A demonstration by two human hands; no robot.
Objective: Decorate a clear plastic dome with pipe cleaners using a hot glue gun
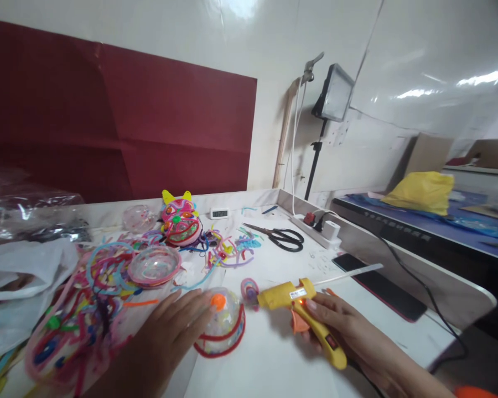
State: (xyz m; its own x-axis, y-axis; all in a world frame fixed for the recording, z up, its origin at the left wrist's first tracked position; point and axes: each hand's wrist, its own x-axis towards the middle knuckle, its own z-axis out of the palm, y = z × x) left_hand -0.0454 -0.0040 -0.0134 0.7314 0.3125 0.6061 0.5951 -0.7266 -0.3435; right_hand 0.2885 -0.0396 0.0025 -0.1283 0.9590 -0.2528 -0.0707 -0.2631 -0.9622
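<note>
My right hand [336, 320] is wrapped round the handle of a yellow hot glue gun [276, 296], with an orange trigger and a clear glue stick [357, 272] out of its back. Its nozzle points left, by a small coil of pink and purple pipe cleaner [249, 288]. My left hand [172, 326] reaches in from below with its fingers stretched out, beside a clear plastic ball [231, 318]. Red pipe cleaner edges that ball, and an orange pom-pom [218, 301] sits on it near my fingertips. Whether the fingers press on the ball, I cannot tell.
Left lie a heap of pipe cleaners [108, 271], a clear dome [155, 265] and plastic bags [25, 271]. Behind stand a colourful animal head [180, 218] and small clock [219, 213]. Black scissors [280, 237], a power strip [315, 231] and a phone [382, 287] lie right.
</note>
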